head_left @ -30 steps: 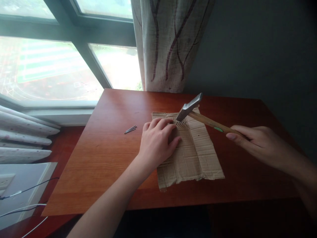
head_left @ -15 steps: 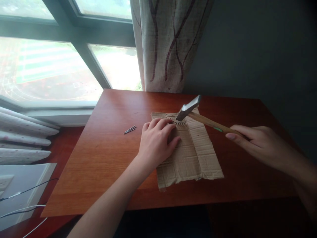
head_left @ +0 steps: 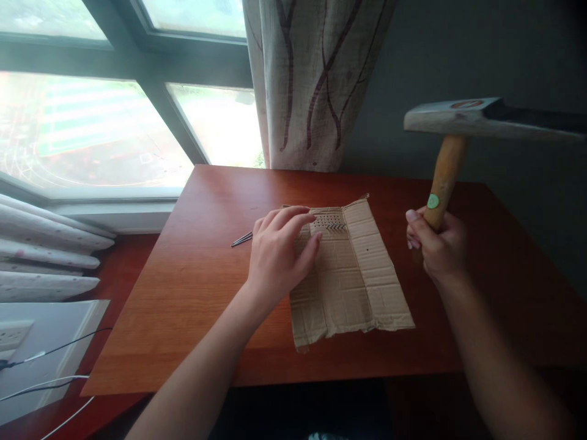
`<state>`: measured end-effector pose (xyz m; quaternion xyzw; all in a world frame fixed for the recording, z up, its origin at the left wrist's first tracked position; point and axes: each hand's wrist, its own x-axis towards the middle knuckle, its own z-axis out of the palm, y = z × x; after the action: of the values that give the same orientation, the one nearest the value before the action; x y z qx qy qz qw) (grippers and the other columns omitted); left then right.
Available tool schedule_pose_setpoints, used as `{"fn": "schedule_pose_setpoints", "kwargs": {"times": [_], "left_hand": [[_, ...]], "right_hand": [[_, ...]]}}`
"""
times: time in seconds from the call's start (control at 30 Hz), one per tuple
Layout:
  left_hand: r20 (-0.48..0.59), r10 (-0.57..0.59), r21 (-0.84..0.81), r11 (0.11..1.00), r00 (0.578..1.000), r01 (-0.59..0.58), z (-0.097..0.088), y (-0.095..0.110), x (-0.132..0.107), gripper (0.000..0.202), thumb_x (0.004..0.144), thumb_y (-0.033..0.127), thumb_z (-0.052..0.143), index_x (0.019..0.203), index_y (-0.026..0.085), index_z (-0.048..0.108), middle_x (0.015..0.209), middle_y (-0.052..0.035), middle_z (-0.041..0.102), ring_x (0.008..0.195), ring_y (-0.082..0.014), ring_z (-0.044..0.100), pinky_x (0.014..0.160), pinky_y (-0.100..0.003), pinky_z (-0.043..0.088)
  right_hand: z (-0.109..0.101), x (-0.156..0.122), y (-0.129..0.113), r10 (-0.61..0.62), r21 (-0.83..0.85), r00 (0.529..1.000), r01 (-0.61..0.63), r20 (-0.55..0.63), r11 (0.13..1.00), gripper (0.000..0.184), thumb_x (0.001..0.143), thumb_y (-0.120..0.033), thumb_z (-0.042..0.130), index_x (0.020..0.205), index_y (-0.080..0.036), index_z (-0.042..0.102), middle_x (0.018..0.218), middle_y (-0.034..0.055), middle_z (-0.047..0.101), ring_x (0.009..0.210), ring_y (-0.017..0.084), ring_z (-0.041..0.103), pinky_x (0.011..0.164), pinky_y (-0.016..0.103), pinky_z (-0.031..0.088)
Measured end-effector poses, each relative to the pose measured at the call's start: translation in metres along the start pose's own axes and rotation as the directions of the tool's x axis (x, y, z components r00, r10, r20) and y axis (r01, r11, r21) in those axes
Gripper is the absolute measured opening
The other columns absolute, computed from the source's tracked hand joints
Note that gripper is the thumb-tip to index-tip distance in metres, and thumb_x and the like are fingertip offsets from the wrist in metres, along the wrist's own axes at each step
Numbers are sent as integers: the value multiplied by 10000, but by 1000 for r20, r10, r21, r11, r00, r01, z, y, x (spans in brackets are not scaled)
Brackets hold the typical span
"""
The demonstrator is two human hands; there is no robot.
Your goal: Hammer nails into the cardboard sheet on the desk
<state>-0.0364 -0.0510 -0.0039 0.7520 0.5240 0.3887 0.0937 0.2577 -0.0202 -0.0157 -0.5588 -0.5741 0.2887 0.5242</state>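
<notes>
My right hand (head_left: 438, 241) is wrapped round the wooden handle of a hammer (head_left: 447, 165), which it holds up over the right of the table, the metal head on top. Over the left edge of a creased cardboard sheet (head_left: 342, 281) is my left hand (head_left: 282, 250), thumb and fingers apart with nothing seen between them. Whether its fingertips touch the sheet I cannot tell. Near those fingertips the cardboard bears rows of small dark dots and a row of short dark slanted nails (head_left: 335, 226). A few loose nails (head_left: 241, 239) lie left of my left hand, which partly covers them.
The reddish wooden table (head_left: 192, 305) carries all this. Behind it hang a patterned curtain (head_left: 316, 79) and a dark wall (head_left: 458, 55). A window (head_left: 151, 61) is at the left. Cables (head_left: 59, 351) run by a wall socket (head_left: 16, 335) at lower left.
My right hand has raised the hammer from the cardboard, up and to the right. My left hand has shifted slightly left and its fingers have lifted and spread, uncovering more of the dots.
</notes>
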Motion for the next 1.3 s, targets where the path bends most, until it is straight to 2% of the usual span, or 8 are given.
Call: {"fn": "schedule_pose_setpoints", "kwargs": {"times": [0.1, 0.23, 0.57, 0.67, 0.8, 0.93, 1.1, 1.3], "left_hand": [[-80, -29, -28, 999, 996, 26, -2, -11, 5, 164, 935, 272, 609, 1059, 219, 701, 1193, -57, 726, 1122, -240, 646, 986, -412, 474], [-135, -46, -29, 999, 990, 42, -2, -24, 9, 144, 915, 236, 616, 1013, 210, 716, 1174, -60, 730, 1093, -236, 658, 972, -406, 503], [-139, -117, -11, 993, 983, 117, -6, -37, 14, 156, 912, 253, 613, 1006, 199, 725, 1147, -67, 738, 1063, -223, 671, 865, -352, 551], [-138, -159, 4, 987, 978, 161, -10, -45, 16, 179, 902, 280, 618, 1017, 197, 728, 1151, -72, 737, 1065, -225, 674, 799, -322, 558], [-105, -210, 23, 977, 972, 213, -19, -55, 14, 202, 890, 290, 615, 1022, 189, 731, 1037, -58, 751, 911, -189, 695, 722, -289, 547], [-37, -292, 58, 954, 956, 294, -27, -65, 1, 209, 882, 310, 625, 1006, 183, 736, 967, -53, 752, 824, -178, 699, 699, -283, 536], [43, -334, 262, 913, 942, 312, -38, -75, -21, 182, 886, 329, 609, 931, 200, 729, 892, -34, 735, 735, -171, 671, 670, -286, 485], [95, -357, 466, 841, 929, 275, -50, -81, -40, 203, 914, 352, 550, 924, 226, 709, 900, -23, 724, 735, -177, 664, 628, -279, 417]], "right_hand": [[32, 11, 16, 9, 272, 998, 9, -65, 962, 518, 840, -487, 731, 566, -224, 378, 457, -81, 315, 368, 68, 312, 363, 239, 278], [51, 24, 31, 17, 380, 985, 50, -171, 924, 579, 862, -569, 682, 545, -230, 336, 429, -80, 305, 343, 67, 309, 334, 231, 265], [45, 15, 56, -38, 303, 961, 123, -273, 945, 558, 854, -549, 708, 541, -226, 377, 442, -71, 358, 345, 70, 363, 307, 223, 281], [42, 16, 56, 1, 365, 973, 85, -229, 927, 561, 833, -533, 734, 546, -223, 366, 439, -75, 350, 353, 72, 383, 316, 214, 307], [34, 20, 59, 62, 452, 989, 5, -133, 892, 554, 847, -534, 712, 556, -214, 366, 428, -83, 327, 342, 58, 335, 318, 200, 279], [30, 23, 60, 50, 492, 990, 21, -130, 870, 562, 853, -539, 699, 557, -212, 350, 411, -95, 290, 329, 48, 279, 320, 193, 251], [34, 22, 59, 39, 482, 980, 60, -194, 874, 569, 860, -531, 693, 546, -215, 340, 408, -95, 283, 324, 47, 265, 322, 198, 234], [38, 21, 57, 40, 449, 981, 49, -187, 892, 566, 854, -544, 700, 558, -218, 344, 420, -92, 294, 335, 52, 283, 315, 199, 242]]}}
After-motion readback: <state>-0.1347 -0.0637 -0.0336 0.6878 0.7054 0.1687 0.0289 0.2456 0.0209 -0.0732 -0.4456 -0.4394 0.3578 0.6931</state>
